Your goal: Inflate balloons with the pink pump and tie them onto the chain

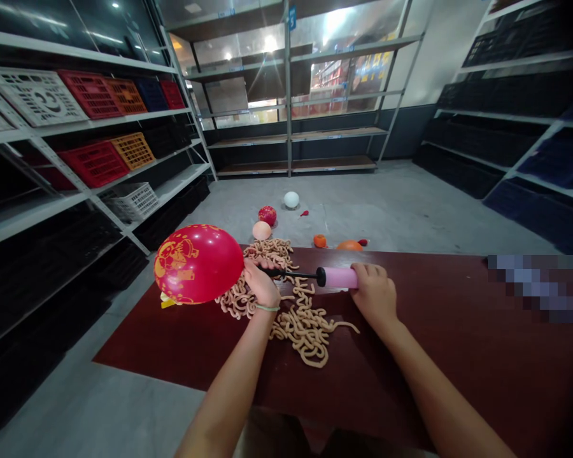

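Balloon, one, red with yellow print point(199, 264): inflated, above the table's left part, its neck at your left hand point(261, 283). Pump, one, pink and black point(339, 277): level between your hands, rod showing. Your left hand: fingers curled round the pump's black end. Your right hand point(376, 292): closed round the pink barrel. Strands, tan, tangled point(310, 334): heaped on the table point(458, 331), beneath and beside the pump. Floor point(386, 197), beyond the table: white ball point(291, 200), among others. Left shelving: crates, red one included point(93, 162).
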`<act>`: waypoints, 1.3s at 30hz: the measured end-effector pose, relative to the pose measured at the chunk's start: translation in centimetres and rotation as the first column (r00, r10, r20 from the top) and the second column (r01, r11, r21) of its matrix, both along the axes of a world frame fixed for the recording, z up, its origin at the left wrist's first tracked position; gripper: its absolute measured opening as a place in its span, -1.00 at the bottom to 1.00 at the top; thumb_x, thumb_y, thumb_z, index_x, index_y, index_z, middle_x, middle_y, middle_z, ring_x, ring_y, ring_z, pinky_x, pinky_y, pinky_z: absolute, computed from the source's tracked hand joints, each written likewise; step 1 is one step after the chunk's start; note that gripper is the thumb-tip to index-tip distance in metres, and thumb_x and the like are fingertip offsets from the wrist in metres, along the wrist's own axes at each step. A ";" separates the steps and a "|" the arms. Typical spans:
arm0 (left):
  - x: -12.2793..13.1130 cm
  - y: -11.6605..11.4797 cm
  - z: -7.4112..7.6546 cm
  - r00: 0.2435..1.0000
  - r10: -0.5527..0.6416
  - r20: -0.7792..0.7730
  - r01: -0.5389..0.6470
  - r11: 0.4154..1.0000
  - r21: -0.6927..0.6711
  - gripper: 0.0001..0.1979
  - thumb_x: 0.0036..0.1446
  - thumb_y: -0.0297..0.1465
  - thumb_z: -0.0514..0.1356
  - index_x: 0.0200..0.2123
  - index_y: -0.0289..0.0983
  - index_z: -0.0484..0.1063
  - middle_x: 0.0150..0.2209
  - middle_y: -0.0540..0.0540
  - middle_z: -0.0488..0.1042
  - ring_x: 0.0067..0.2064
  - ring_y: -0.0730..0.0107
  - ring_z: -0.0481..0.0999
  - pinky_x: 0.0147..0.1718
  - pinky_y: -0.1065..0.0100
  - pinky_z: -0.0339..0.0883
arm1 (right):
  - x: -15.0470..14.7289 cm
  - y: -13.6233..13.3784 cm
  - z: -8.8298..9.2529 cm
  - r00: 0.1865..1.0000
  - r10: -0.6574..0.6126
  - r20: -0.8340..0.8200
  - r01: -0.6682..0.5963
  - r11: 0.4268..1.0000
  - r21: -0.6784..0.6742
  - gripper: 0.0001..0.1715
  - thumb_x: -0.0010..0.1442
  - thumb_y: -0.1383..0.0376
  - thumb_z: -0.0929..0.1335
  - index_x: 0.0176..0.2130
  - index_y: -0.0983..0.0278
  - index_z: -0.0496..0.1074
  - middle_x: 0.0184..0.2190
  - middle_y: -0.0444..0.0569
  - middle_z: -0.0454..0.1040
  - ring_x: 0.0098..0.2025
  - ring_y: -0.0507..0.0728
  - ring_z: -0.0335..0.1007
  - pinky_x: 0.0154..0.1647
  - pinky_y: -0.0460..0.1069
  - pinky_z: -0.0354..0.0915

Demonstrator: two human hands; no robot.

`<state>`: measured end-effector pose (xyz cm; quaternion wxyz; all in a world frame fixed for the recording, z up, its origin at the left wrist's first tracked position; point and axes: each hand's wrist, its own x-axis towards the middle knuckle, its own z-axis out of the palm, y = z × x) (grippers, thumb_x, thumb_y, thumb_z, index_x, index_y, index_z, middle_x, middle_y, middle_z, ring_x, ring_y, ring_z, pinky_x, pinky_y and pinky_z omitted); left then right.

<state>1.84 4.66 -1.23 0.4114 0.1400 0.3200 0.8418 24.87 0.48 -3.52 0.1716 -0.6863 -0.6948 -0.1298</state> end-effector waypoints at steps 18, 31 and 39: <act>-1.3 -0.4 1.5 0.999 0.030 -0.031 -0.029 0.998 0.059 -0.76 0.30 -0.25 0.02 -0.41 -0.19 0.10 -0.62 0.14 0.16 -0.62 0.51 0.25 -0.52 0.38 0.29 | 1.5 0.5 -0.1 0.995 0.074 -0.071 -0.074 0.997 0.000 -0.58 0.15 0.41 0.30 0.02 0.21 0.32 -0.04 0.02 0.43 0.01 0.21 0.24 -0.17 0.02 0.13; 3.1 -2.0 0.0 0.987 -0.106 -0.118 0.113 0.992 0.054 -0.70 0.25 -0.18 0.07 -0.44 -0.20 0.13 -0.61 0.12 0.21 -0.61 0.49 0.30 -0.49 0.34 0.35 | -2.9 -0.8 0.0 0.982 0.179 -0.061 -0.184 0.979 -0.091 -0.54 0.15 0.39 0.33 0.06 0.17 0.31 -0.06 0.00 0.45 -0.04 0.20 0.27 -0.20 0.02 0.14; -0.9 -0.8 1.2 0.996 0.038 -0.076 -0.032 0.996 0.078 -0.74 0.29 -0.22 0.03 -0.42 -0.19 0.13 -0.62 0.13 0.18 -0.61 0.48 0.26 -0.53 0.36 0.31 | 1.4 0.8 -0.5 0.993 0.083 -0.082 -0.085 0.996 -0.014 -0.59 0.16 0.41 0.29 0.02 0.21 0.32 -0.05 0.01 0.44 0.02 0.20 0.25 -0.20 0.01 0.14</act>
